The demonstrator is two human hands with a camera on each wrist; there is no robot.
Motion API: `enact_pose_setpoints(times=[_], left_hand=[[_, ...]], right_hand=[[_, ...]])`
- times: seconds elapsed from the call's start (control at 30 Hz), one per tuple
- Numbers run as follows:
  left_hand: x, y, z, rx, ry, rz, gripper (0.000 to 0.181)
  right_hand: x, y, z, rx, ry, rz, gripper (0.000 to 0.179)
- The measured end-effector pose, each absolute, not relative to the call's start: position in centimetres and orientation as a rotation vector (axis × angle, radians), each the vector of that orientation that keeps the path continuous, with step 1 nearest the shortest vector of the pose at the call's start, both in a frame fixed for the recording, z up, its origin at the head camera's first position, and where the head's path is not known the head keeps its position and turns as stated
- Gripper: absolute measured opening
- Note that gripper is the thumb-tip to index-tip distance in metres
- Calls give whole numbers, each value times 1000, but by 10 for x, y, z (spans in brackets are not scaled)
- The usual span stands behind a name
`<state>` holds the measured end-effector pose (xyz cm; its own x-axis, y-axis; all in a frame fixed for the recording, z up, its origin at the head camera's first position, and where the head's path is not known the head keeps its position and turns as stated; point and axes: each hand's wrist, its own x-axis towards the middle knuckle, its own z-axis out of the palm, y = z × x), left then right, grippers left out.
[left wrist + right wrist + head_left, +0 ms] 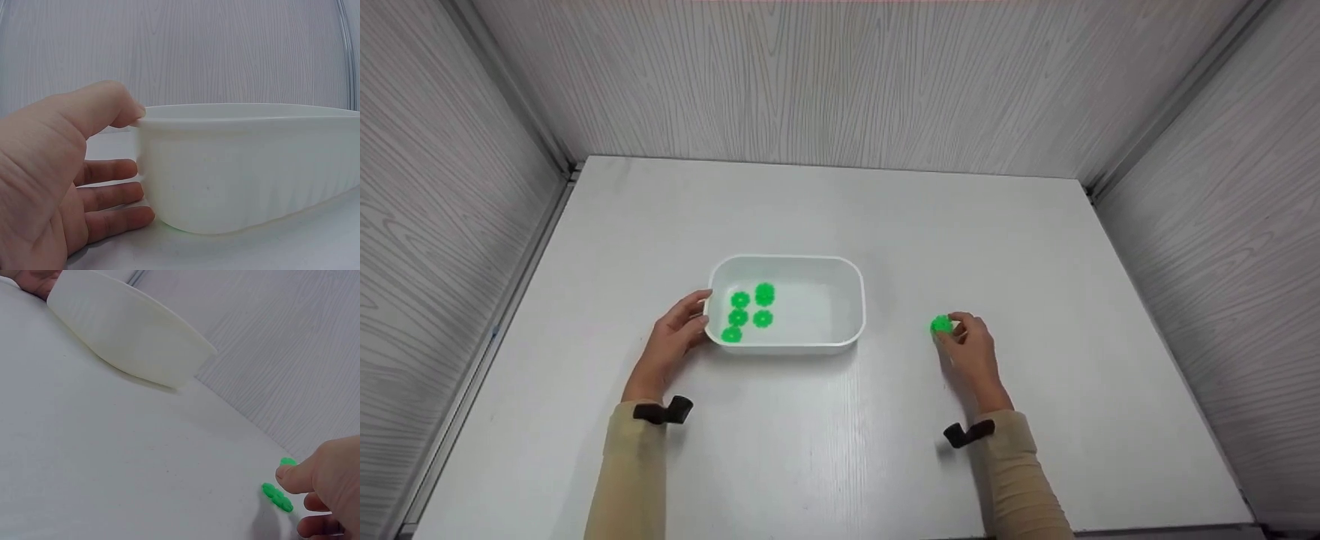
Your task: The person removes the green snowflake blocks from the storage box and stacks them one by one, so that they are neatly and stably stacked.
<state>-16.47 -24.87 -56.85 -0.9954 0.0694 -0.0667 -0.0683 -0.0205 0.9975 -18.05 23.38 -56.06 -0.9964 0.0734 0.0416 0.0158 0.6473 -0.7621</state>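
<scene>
A white plastic box (825, 346) stands on the table, with several green flower-shaped discs (738, 317) lying in its left part. My left hand (671, 341) rests against the box's left end. In the left wrist view the thumb touches the rim and straight fingers (121, 222) press the outer wall. To the right of the box, my right hand (973, 352) pinches a green flower-shaped disc (940, 325) between thumb and fingers, low over the table. The right wrist view shows green parts (277, 496) on both sides of the thumb; whether these are one disc or two I cannot tell.
The white table (825, 450) has pale wood-grain panels (840, 82) at its back and both sides. A black wrist mount (664, 411) sits on the left sleeve and another black mount (969, 433) on the right one.
</scene>
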Motion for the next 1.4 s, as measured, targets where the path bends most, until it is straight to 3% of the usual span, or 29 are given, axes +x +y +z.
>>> enact_pose_setpoints(times=[0.5, 1.4], left_hand=[[-159, -246, -552, 39, 2074, 2204, 45], [-163, -249, -569, 60, 2099, 2230, 45]], right_hand=[[-182, 235, -563, -56, -2857, 1198, 37], [-181, 237, -560, -24, -2858, 1284, 43]])
